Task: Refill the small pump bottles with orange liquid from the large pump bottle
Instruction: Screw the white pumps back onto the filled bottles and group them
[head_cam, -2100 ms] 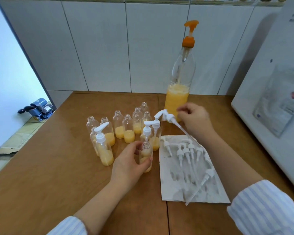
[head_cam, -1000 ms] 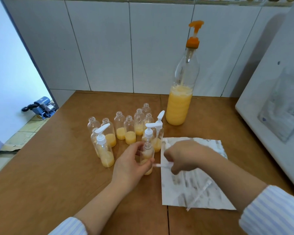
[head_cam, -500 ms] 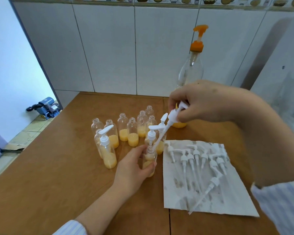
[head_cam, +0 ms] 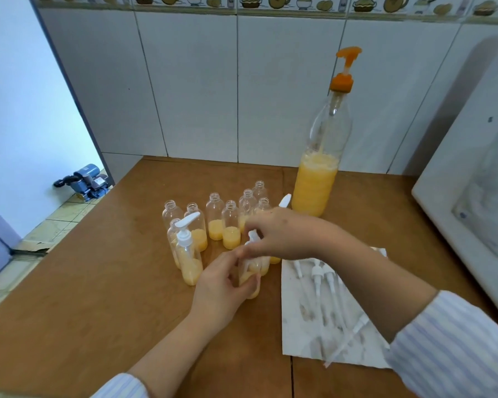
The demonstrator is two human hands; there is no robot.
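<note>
White wall tiles (head_cam: 202, 87) with a patterned border back a brown wooden worktop (head_cam: 104, 297). Large pump bottle (head_cam: 321, 156), clear with an orange pump head, stands upright at the rear of the worktop near the tiles, its lower part filled with orange liquid. Just in front and to the left of the large pump bottle stands a cluster of small open bottles (head_cam: 223, 222), each upright, uncapped, with a shallow layer of orange liquid. At the near left edge of this cluster, farther from the large pump bottle, stands a capped small bottle (head_cam: 188, 259) with a white pump head. In front of the large pump bottle, nearer the viewer, the left hand (head_cam: 220, 291) grips a small bottle (head_cam: 252, 275) upright on the worktop, fingers and thumb curled round its body. Right hand (head_cam: 276, 232) reaches across from the right, its fingers pinching a white pump top (head_cam: 253, 238) at the neck of that held bottle; whether the top is seated cannot be told. In front and to the right of the large pump bottle lies a stained white paper sheet (head_cam: 308, 331) bearing loose white pump tops (head_cam: 324, 285) with long dip tubes. Beyond the worktop's left edge, on the tiled floor, sits a blue water pump (head_cam: 85, 180).
</note>
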